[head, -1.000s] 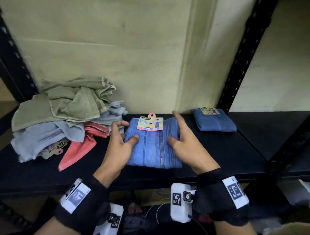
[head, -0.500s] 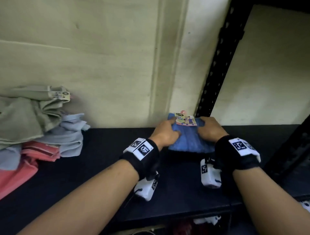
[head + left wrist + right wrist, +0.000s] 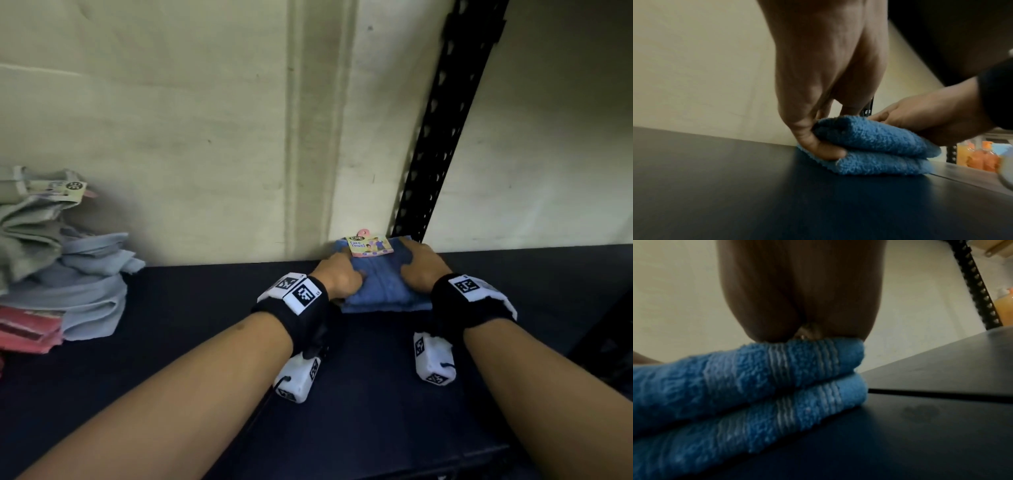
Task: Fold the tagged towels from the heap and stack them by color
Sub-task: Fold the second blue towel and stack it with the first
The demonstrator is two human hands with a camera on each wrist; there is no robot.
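Two folded blue towels [image 3: 760,386] now lie stacked at the back of the shelf [image 3: 191,342], beside the black upright [image 3: 442,130] — one second earlier the upper one lay mid-shelf. Left hand [image 3: 337,279] pinches its left edge; right hand [image 3: 419,270] rests on top, grip indeterminate. Blue stack grown — heap [image 3: 58,260] remains.

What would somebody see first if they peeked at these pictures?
Two hands, the left hand and right hand, on a bright blue towel stack with a colourful tag, at the back of a dark shelf by the wall. Far left sits a messy heap of green, pale blue and pink towels.
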